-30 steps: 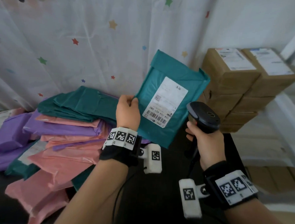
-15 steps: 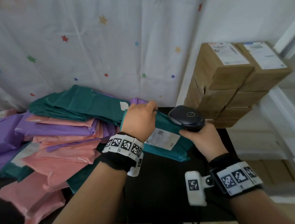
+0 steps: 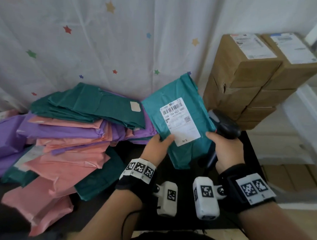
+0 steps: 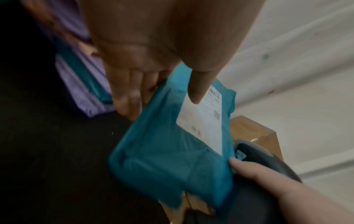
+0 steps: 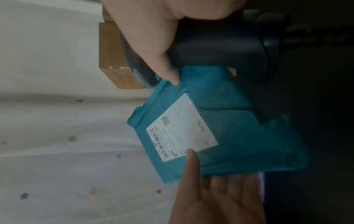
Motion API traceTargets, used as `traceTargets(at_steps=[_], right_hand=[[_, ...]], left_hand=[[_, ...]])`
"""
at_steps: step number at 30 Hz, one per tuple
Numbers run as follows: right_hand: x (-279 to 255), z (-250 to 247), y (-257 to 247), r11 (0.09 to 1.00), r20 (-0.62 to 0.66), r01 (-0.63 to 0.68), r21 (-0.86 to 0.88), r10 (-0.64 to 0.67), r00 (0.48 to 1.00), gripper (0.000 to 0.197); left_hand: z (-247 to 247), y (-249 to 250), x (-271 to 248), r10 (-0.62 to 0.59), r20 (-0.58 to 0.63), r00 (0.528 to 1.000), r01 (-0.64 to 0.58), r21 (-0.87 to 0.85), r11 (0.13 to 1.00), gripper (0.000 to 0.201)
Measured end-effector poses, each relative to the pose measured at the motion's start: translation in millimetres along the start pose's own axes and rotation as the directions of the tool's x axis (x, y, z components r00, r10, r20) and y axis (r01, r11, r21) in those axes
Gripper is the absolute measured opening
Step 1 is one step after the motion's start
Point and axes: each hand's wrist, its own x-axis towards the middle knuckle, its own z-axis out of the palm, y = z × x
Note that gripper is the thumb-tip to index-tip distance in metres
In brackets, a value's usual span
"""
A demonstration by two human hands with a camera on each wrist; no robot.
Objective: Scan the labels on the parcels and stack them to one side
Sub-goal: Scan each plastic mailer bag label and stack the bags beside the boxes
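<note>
Left hand [image 3: 157,145] has lifted teal parcel [image 3: 187,152], label [image 3: 180,120] apparently upturned

Black table [image 3: 183,208] carries a sprawling heap of pink, purple and teal mailer bags [image 3: 65,148] at left; stacked cardboard boxes [image 3: 246,83] at back right.

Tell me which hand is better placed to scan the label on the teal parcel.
Right hand: it already grips the barcode scanner beside the teal parcel. The left hand is busy holding that parcel.
</note>
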Motion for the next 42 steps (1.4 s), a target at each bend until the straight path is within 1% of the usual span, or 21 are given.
traceTargets(at_steps=[1,3,5,7,8,10,13,17,19,23,28,33,38,42], right_hand=[[-1,0,4,1.000,-0.007,-0.002,-0.014,0.002,1.000,0.034],[-3,-2,12,0.999,-0.018,0.011,-0.053,-0.012,1.000,0.042],[-3,-5,19,0.997,0.015,0.007,-0.082,-0.006,1.000,0.045],[-1,-8,25,0.993,0.058,-0.012,-0.117,0.019,0.998,0.040],[-1,-9,28,0.988,0.065,-0.008,-0.152,0.018,0.998,0.038],[-1,-11,32,0.975,0.070,0.033,-0.220,-0.018,0.997,0.041],[-3,-12,35,0.975,0.107,0.069,-0.212,-0.047,0.993,0.042],[-14,-6,36,0.971,0.217,0.086,-0.224,-0.036,0.975,0.024],[-20,-3,35,0.969,0.259,0.096,-0.229,-0.035,0.965,0.019],[-25,-3,34,0.963,0.303,0.087,-0.255,-0.006,0.953,0.020],[-26,-3,32,0.959,0.295,0.071,-0.274,0.014,0.955,0.017],[-26,-3,30,0.955,0.282,0.066,-0.287,0.018,0.959,0.017],[-25,-3,27,0.963,0.263,0.050,-0.266,0.023,0.964,0.023],[-22,-2,26,0.967,0.251,0.044,-0.252,0.022,0.968,0.022]], left_hand=[[5,-3,0,-0.023,0.036,0.999,0.027,-0.116,0.993,0.043],[10,-9,1,-0.034,0.040,0.999,0.044,-0.289,0.956,0.043],[9,-13,3,-0.027,0.045,0.999,0.042,-0.372,0.927,0.043],[5,-16,7,-0.012,0.043,0.999,0.028,-0.389,0.921,0.041],[3,-16,9,-0.006,0.023,1.000,0.014,-0.377,0.926,0.040],[-1,-18,13,0.016,-0.028,0.999,-0.024,-0.319,0.947,0.040],[-7,-22,16,0.063,-0.063,0.996,-0.073,-0.173,0.982,0.042],[-7,-29,17,0.054,-0.079,0.995,-0.061,-0.077,0.995,0.037],[-6,-33,18,0.031,-0.078,0.996,-0.038,-0.084,0.996,0.033],[-4,-37,18,0.000,-0.081,0.997,-0.009,-0.109,0.994,0.032],[-6,-43,18,-0.019,-0.080,0.997,0.009,-0.119,0.993,0.033],[-7,-44,18,-0.015,-0.087,0.996,0.008,-0.076,0.997,0.035],[-7,-45,21,-0.003,-0.080,0.997,-0.001,-0.049,0.999,0.033],[-5,-44,25,-0.005,-0.079,0.997,0.001,-0.056,0.998,0.034]])
